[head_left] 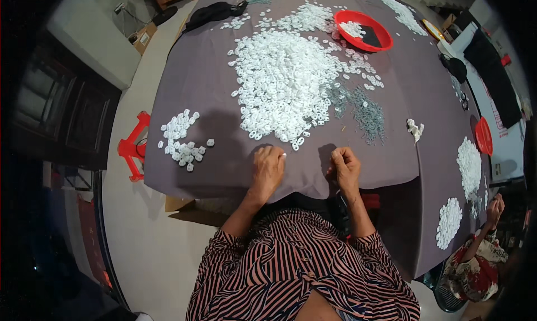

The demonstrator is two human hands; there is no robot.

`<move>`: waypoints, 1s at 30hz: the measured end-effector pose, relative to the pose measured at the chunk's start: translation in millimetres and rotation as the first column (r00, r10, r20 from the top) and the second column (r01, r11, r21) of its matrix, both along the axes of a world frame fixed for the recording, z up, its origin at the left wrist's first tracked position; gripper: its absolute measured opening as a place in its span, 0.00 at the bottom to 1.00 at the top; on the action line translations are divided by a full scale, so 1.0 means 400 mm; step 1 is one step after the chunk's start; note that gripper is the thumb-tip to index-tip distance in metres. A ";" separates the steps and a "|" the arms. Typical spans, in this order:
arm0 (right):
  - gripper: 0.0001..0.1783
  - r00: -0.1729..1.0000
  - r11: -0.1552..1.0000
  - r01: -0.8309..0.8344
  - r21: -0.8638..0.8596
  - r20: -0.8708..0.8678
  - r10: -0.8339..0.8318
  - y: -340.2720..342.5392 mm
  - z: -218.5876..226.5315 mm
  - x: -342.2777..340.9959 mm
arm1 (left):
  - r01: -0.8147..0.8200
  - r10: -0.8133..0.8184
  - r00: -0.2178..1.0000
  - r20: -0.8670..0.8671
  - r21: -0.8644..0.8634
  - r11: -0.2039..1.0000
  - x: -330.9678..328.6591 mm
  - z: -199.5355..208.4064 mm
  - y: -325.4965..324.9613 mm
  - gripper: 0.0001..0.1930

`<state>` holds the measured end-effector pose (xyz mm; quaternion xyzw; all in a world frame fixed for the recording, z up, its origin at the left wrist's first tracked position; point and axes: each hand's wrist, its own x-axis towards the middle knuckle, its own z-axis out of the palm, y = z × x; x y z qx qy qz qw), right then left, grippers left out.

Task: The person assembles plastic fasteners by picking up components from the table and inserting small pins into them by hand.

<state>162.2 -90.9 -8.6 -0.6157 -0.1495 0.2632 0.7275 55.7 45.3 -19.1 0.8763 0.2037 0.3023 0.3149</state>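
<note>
My left hand [269, 167] is closed just over the near edge of the cloth-covered table, knuckles up. A bit of a small white plastic piece [284, 155] shows at its fingertips. To its right, my right hand [345, 167] is closed too, its fingers curled against the thumb. Whatever it may hold is hidden. Beyond both hands spreads a big heap of small white oval plastic pieces [282, 80] with holes. At the heap's right lies a scatter of small grey pins or screws [368, 116]. A smaller group of white pieces [179, 133] lies at the left.
A red bowl [386, 36] with white pieces stands at the far right of the heap. A crumpled white scrap [415, 130] lies right. Black cloth [212, 14] rests far left. Beside the table stands a red stool [133, 147]. Another person's hand [494, 209] is at the right table.
</note>
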 end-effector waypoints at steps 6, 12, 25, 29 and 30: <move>0.06 0.993 0.996 0.088 0.007 0.080 -0.088 -0.030 -0.002 0.014 | 0.029 -0.011 0.997 -0.072 0.254 0.967 0.059 -0.002 0.008 0.02; 0.07 0.989 0.996 0.087 -0.009 0.125 -0.085 -0.025 -0.008 0.018 | 0.300 -0.244 0.952 -0.186 0.408 0.862 0.178 0.008 0.020 0.04; 0.06 0.985 0.994 0.113 -0.008 0.131 -0.111 -0.020 -0.004 0.006 | 0.260 -0.227 0.965 -0.128 0.422 0.868 0.163 0.029 0.015 0.04; 0.06 0.993 0.990 0.111 0.089 0.026 -0.114 0.001 0.032 -0.019 | 0.217 -0.216 0.971 0.101 -0.750 0.625 0.120 0.078 -0.034 0.03; 0.06 0.997 0.990 0.069 0.122 0.034 -0.074 0.008 0.039 -0.026 | 0.231 -0.137 0.973 0.188 -0.844 0.484 0.108 0.078 -0.045 0.03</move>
